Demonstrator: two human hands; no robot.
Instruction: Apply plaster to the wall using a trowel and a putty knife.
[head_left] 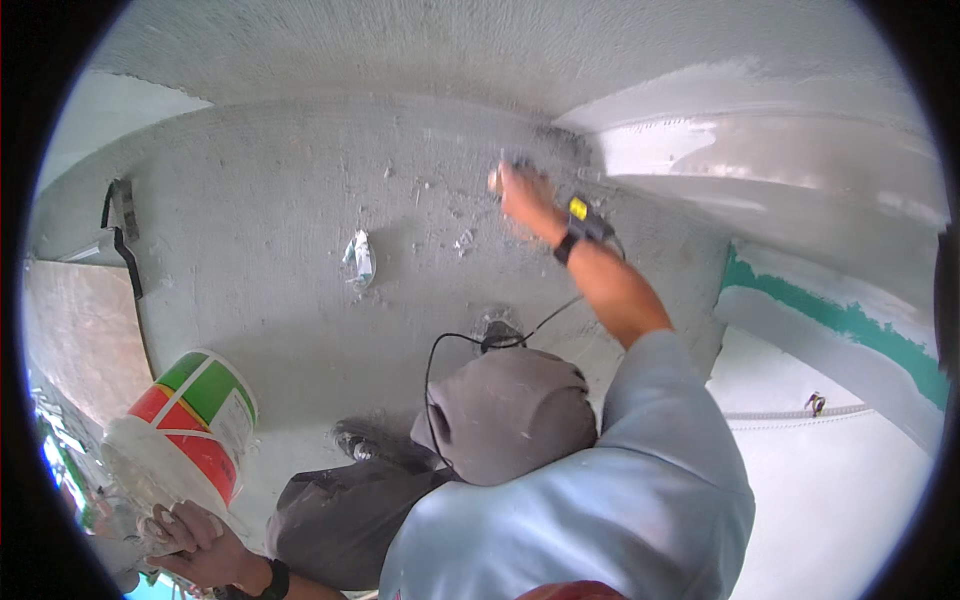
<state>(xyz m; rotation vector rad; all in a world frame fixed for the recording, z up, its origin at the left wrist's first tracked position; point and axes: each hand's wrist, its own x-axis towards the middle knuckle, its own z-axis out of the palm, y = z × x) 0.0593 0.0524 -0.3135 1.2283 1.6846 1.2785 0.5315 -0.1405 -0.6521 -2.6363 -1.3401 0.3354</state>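
My right hand (527, 200) reaches down to the grey floor close to the wall's foot. Its fingers are closed round something small, blurred by motion and mostly hidden under the hand. Strapped at that wrist is a dark device (588, 220) with a yellow label and a black cable (432, 375). At the lower left my left hand (195, 545) has its fingers curled round a pale, whitish thing I cannot make out. Just beyond it stands a bucket (208, 400) with green, red and white panels, smeared with a whitish coating.
A crumpled white-and-teal wrapper (360, 258) lies on the floor (290, 200), with crumbs of debris (463, 241) scattered around. A tan board (85, 310) and a black strip (122, 240) are at the left. White patches mark the wall (680, 150). A teal band (840, 315) runs at the right.
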